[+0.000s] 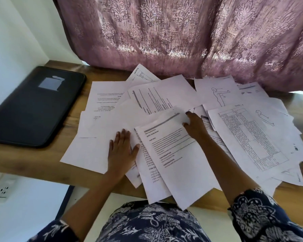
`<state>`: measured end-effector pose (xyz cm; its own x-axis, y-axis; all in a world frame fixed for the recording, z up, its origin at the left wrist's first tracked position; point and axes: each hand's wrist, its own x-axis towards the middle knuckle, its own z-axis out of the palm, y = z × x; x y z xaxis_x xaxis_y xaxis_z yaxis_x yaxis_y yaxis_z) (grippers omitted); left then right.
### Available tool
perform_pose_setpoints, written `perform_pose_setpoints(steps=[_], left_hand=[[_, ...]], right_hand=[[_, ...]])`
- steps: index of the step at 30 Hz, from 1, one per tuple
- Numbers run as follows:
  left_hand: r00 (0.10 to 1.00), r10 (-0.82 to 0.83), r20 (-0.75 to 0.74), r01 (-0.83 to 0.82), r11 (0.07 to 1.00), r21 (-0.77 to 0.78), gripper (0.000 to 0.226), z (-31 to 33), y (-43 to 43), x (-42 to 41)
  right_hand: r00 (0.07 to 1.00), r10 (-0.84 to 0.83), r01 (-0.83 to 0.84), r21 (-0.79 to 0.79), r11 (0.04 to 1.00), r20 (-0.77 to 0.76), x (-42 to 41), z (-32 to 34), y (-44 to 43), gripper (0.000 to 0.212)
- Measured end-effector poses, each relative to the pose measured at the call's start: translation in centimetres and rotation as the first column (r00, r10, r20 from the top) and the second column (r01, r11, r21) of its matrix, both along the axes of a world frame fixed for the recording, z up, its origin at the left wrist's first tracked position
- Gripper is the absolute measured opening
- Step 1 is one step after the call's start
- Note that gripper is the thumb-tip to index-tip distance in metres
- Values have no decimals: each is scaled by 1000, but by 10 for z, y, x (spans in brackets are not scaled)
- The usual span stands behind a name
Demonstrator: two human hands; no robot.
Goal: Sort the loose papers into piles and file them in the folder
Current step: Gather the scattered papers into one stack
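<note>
- The right hand (195, 125) pinches the top corner of a white printed sheet with a grey header bar (171, 151); its fingertips are partly hidden.
- The left hand (122, 150) presses flat, fingers spread, on a blank white sheet (87, 151) nearer the closed black rectangular folder (33, 109).
- Headings starting "TASK" are readable; the body text is blurred.
- Overlapping loose white papers (243, 119) fan out right of the folder, hiding each other.
- The folder's grey label is illegible.

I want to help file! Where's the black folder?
In the head view, the black folder lies closed on the desk's far left, beside the scattered papers.
</note>
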<state>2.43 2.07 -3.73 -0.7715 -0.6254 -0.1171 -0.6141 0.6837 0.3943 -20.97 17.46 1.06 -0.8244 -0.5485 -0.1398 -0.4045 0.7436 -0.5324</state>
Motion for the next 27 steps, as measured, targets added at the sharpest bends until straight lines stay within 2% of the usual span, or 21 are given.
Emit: perform_pose_setpoints(steps=[4, 8, 12, 15, 17, 19, 21, 23, 25, 27], left_hand=[[998, -27, 62, 35, 990, -138, 88, -8, 4, 0], [992, 12, 123, 9, 986, -165, 84, -11, 5, -7], [992, 31, 125, -12, 988, -153, 71, -10, 5, -10], [992, 56, 109, -43, 992, -118, 61, -3, 4, -14], [995, 89, 43, -88, 995, -37, 57, 4, 2, -20], [986, 153, -67, -145, 983, 115, 61, 10, -5, -24], [955, 219, -200, -149, 938, 314, 73, 15, -12, -30], [911, 268, -312, -115, 894, 433, 75, 20, -15, -36], [869, 300, -393, -124, 902, 415, 68, 22, -19, -41], [870, 291, -398, -189, 942, 276, 64, 20, -27, -45]], right_hand=[[1000, -8, 8, 26, 1000, 20, 3, -9, -11, 45], [991, -120, 119, 13, 993, 58, 3, -11, -22, 46], [930, -195, 226, -66, 972, 312, -5, -7, -24, 54], [910, -172, 243, -149, 958, 376, -5, -9, -16, 56], [917, -151, 269, -292, 918, 369, 0, -10, -10, 40], [904, -155, 345, -465, 816, 399, 9, -10, -5, 23], [882, -142, 408, -576, 709, 450, 16, -10, -3, 23], [878, -66, 393, -637, 663, 473, 22, -11, -6, 26], [885, -9, 357, -666, 655, 465, 25, -11, -11, 38], [938, -79, 285, -618, 732, 338, 23, -7, -11, 51]])
